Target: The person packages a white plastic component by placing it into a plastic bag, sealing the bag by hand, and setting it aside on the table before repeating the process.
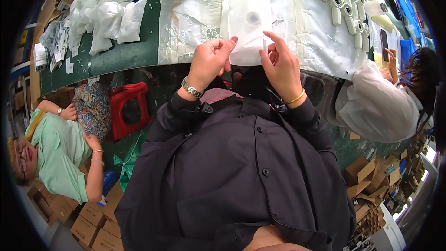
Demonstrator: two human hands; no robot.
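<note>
Left hand [207,62] pinches a frosted plastic bag [246,42]; right hand [283,69], thumb and forefinger parted, is at its edge, white round-headed devices [337,2] farther right

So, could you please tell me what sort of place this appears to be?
Probably a packing workshop: small white devices lie clustered on the green worktable, white bags are heaped toward its left, and cardboard boxes are stacked at lower left.

The left hand [210,62] and right hand [282,67] flank the near end of a frosted plastic bag [246,11] on the tabletop [151,37]; round-headed white devices [336,15] lie to its right.
</note>
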